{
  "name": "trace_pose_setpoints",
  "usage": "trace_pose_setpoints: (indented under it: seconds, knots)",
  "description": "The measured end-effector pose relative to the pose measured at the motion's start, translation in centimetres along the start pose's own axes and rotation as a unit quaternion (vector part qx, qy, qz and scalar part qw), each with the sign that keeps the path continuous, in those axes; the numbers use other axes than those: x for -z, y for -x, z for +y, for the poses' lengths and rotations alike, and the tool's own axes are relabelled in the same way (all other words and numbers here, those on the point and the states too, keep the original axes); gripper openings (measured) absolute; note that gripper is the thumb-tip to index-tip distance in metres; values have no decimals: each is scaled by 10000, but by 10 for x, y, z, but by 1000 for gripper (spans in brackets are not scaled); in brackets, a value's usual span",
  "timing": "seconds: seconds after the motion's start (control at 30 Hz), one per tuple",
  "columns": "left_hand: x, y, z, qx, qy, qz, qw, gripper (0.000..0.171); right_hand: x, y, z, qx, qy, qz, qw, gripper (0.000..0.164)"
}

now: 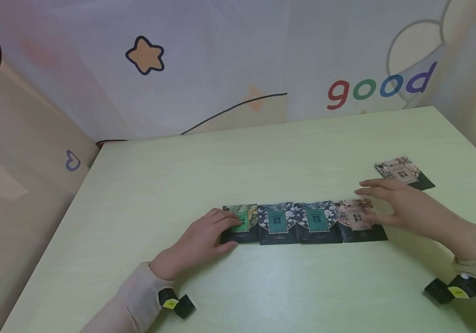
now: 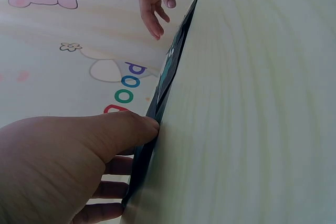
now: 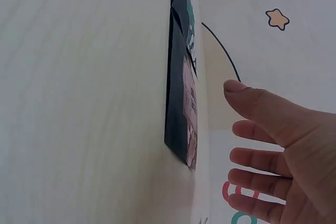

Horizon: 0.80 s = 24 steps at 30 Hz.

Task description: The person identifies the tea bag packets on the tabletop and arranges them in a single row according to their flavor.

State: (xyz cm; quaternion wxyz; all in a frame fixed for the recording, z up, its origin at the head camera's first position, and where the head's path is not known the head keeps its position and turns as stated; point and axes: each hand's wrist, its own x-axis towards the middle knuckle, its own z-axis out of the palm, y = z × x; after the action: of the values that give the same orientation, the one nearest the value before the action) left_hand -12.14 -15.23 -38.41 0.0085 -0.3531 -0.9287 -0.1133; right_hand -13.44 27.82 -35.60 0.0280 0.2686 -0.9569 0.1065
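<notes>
A row of flat printed packets lies overlapping on the table. At its left end is a green packet [image 1: 247, 235], then a blue floral packet [image 1: 277, 222] and a second blue floral packet [image 1: 318, 221]. A pink floral packet [image 1: 358, 233] forms the right end. My left hand [image 1: 202, 238] rests on the green packet, fingertips on its face and thumb at its near edge. Over the pink packet my right hand [image 1: 414, 208] hovers with fingers spread; the right wrist view shows a gap between that hand [image 3: 283, 150] and the pink packet [image 3: 181, 103].
Another pink floral packet [image 1: 402, 172] lies apart behind my right hand, partly hidden by it. The pale green table [image 1: 204, 171] meets a printed backdrop [image 1: 229, 60] at its far edge. Each wrist carries a small black device [image 1: 177, 303].
</notes>
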Motion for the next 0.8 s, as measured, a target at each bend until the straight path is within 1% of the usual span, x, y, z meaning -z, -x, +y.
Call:
trace_pose_setpoints:
  seconds: [0.07, 0.2, 0.3, 0.6, 0.8]
  knots:
    - [0, 0, 0, -4, 0, -4, 10000, 42, 1, 0, 4, -83, 2, 25, 10000, 58]
    - [1, -1, 1, 2, 19, -8, 10000, 41, 3, -2, 12, -362, -9, -163, 9992, 61]
    - [1, -1, 1, 0, 14, -12, 10000, 41, 4, -4, 16, -448, 10, -213, 9988, 61]
    - [1, -1, 1, -25, -10, 2, 10000, 41, 2, -7, 32, -577, -39, -50, 9983, 61]
    - [1, -1, 1, -26, -34, -4, 10000, 41, 1, -9, 45, -626, 76, 32, 9980, 63]
